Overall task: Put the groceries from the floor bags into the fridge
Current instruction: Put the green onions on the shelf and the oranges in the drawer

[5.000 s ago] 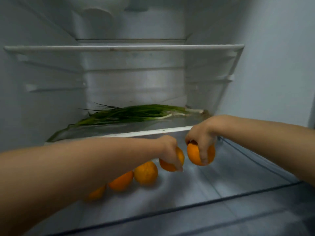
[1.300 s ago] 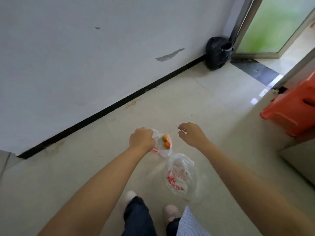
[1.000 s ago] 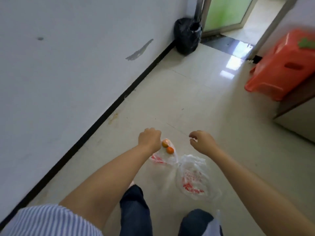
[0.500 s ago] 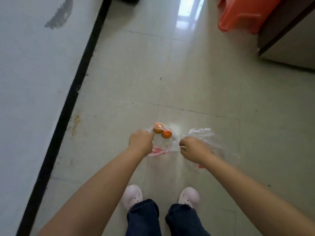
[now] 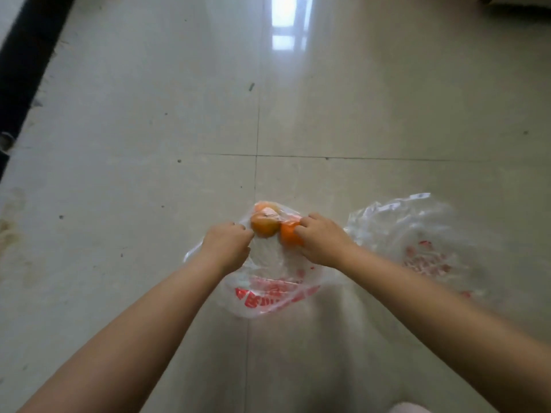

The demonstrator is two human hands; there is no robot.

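A clear plastic bag with red print lies on the tiled floor below me. Two oranges show at its far end: a paler one and a brighter one; a third orange patch peeks behind them. My left hand grips the bag's plastic just left of the paler orange. My right hand has its fingers curled round the brighter orange. A second clear bag with red print lies crumpled to the right, its contents not visible.
Pale glossy floor tiles stretch ahead, with a bright window reflection at the top. A black skirting strip runs along the wall at the far left. A pale shoe tip shows at the bottom edge.
I have bent lower over the bags, so they look much larger. My right hand left the right bag's edge and closed on the brighter orange. My left hand still holds the bag.
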